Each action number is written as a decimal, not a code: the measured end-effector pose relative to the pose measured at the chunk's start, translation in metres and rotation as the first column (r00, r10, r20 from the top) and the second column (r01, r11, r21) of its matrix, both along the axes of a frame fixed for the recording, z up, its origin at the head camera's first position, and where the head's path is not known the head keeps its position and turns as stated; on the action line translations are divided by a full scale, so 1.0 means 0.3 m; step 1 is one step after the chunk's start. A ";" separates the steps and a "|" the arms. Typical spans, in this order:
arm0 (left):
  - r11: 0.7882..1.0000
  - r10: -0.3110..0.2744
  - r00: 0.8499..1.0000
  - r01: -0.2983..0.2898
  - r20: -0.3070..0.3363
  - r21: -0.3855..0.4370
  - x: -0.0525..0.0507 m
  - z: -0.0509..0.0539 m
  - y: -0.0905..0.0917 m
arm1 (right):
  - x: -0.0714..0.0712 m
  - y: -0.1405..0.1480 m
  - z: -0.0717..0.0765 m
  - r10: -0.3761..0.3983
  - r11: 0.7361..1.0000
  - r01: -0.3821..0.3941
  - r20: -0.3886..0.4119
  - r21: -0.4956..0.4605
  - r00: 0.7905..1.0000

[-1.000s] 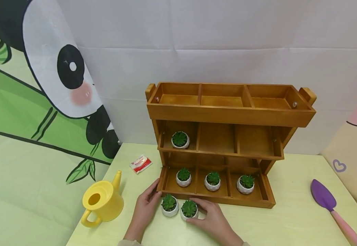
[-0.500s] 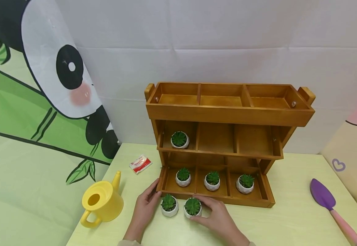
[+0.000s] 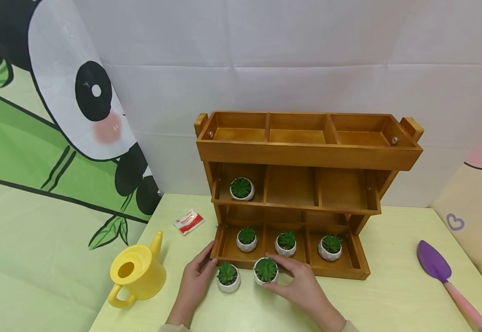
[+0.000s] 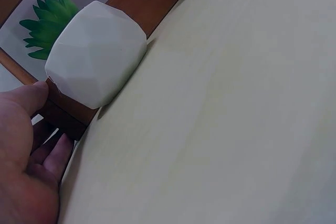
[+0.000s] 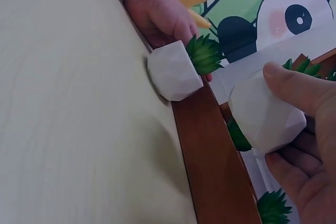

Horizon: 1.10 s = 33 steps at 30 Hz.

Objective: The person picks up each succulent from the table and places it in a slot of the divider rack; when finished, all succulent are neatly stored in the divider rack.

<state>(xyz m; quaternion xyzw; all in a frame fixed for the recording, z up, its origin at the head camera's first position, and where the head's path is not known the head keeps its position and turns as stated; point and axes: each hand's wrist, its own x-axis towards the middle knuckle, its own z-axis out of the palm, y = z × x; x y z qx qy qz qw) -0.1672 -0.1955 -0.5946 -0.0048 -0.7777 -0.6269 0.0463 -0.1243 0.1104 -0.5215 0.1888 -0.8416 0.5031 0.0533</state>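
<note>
White faceted pot with a spiky green succulent (image 3: 266,271): held up off the pale yellow wooden table (image 3: 394,258), its shadow falling on the tabletop; it hangs by the front board of the brown wooden three-tier shelf (image 3: 309,156).
Right hand (image 3: 303,288): at four o'clock from that pot; thumb and fingers grasp it from either side.
Second white succulent pot (image 3: 228,279): on the table at nine o'clock, near the held one and just before the shelf; whether it touches the board I cannot tell.
Left hand (image 3: 195,283): farther out towards nine; thumb and fingers clasp the shelf's bottom tier at its eight o'clock corner.
Bottom tier: three white pots with green succulents, one per compartment, left (image 3: 246,240), middle (image 3: 286,244) and right (image 3: 330,249).
Middle tier: one more such pot (image 3: 241,190), in the left compartment.
Packet, small, red and white (image 3: 189,222): on the table at ten o'clock.
Watering can, yellow, long-spouted (image 3: 139,272): nine o'clock, beyond the left hand.
Trowel, purple blade, pink handle (image 3: 434,262): three o'clock, well apart.
Backdrop: a panda-printed cloth (image 3: 58,87) towards ten and eleven.
</note>
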 end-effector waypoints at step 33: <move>1.000 -0.008 1.000 0.008 0.002 0.006 0.002 0.006 0.003 | -0.061 0.088 0.125 -0.091 0.992 0.101 -0.131 0.069 0.987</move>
